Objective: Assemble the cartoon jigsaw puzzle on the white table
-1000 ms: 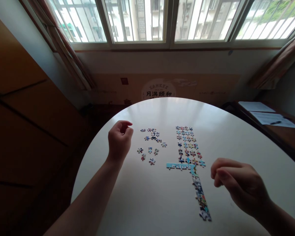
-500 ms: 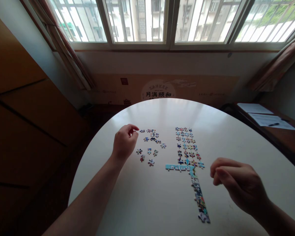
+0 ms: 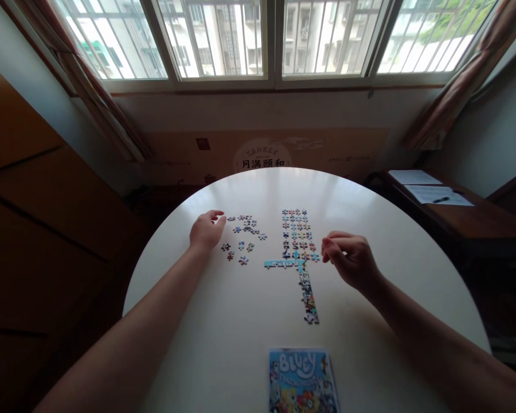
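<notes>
My left hand (image 3: 207, 230) rests at the left of a loose group of jigsaw pieces (image 3: 241, 245), its thumb and index finger apart and close to the far-left jigsaw piece (image 3: 231, 218). To the right of the sorted rows of jigsaw pieces (image 3: 297, 226), my right hand (image 3: 348, 257) hovers with curled fingers pressed together; whatever they might hold is hidden. Just in front of those rows lies a joined blue puzzle strip (image 3: 279, 264). From its right end a darker joined puzzle strip (image 3: 308, 295) runs toward me.
A Bluey picture sheet (image 3: 301, 378) lies at the near edge of view on the round white table (image 3: 189, 321). Papers (image 3: 438, 195) and a pen sit on a brown side table at right. Beyond the table are a window and curtains.
My view has shifted, bringing the Bluey sheet into sight. My right hand has moved nearer the sorted rows, still curled. The left thumb and index finger have spread slightly.
</notes>
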`<state>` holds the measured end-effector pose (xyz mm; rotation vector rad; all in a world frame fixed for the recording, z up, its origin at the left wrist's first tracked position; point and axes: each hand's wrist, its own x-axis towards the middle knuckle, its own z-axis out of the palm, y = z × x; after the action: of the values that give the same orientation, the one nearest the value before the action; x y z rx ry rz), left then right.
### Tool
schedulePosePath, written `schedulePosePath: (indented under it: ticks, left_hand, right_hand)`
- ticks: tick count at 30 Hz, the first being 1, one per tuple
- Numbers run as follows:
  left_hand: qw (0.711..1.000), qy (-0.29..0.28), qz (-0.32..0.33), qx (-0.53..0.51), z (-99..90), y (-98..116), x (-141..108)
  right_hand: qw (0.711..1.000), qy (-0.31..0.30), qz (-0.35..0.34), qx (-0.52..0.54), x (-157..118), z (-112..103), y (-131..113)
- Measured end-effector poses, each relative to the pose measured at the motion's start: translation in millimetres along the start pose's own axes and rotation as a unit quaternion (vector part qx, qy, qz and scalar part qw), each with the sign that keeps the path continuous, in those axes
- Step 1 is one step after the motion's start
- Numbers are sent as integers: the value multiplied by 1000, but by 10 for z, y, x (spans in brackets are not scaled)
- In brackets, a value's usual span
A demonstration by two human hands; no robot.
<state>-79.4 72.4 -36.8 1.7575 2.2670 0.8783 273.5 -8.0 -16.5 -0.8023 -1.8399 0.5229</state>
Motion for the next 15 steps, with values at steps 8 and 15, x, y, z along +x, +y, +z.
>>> schedulePosePath:
  ticks: [8,15]
  left_hand:
    - [987,-93,111,73,23,361,399]
    - [972,-173,106,118,80,535,596]
  right_hand:
    - [999,31,9,-32,11,-20,144]
    - [997,49,6,-60,26,-98,102]
